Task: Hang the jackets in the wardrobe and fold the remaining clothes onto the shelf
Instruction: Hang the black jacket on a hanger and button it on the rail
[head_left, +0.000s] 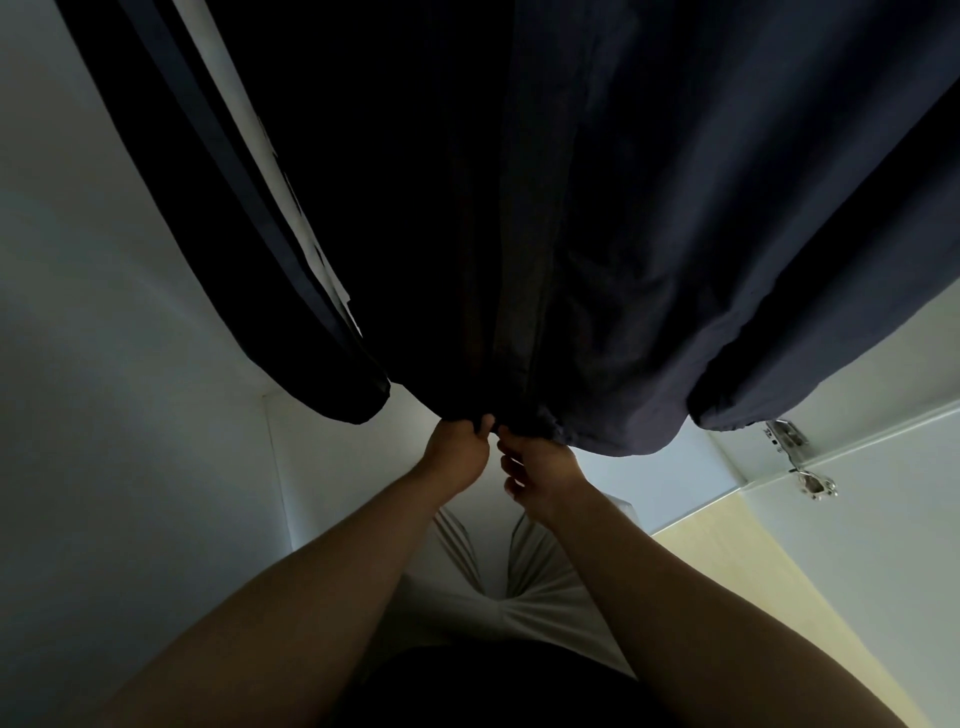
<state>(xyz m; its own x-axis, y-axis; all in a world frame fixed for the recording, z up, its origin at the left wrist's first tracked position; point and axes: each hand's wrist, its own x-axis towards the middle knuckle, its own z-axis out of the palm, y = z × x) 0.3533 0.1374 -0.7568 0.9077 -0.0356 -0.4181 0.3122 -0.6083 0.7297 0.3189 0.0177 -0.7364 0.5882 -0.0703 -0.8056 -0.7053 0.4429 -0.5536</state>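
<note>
**Both hands at the hem of the hanging jacket**

The dark navy jacket (571, 208) hangs inside the wardrobe, up and to the left of the metal door hinge (802, 460). Its body fills the upper part of the view. One sleeve cuff drops just left of the hinge, the other further left. The cloth looks thin and soft: it drapes in loose folds and gathers at the hem. It is probably light, and will sag and twist rather than hold a shape. The centre front seam, likely a zip or placket, runs down to the hem and is the firmest line to take hold of. A grip elsewhere would probably only bunch the fabric.

Both arms reach forward, bare to the elbow, and meet at the bottom hem, well left of the hinge. The left hand (457, 454) has its fingers curled round the hem edge. The right hand (540, 475), almost touching it on the hinge side, pinches the hem between thumb and fingertips. Whether they are joining a zip or only straightening the front cannot be told.
</note>
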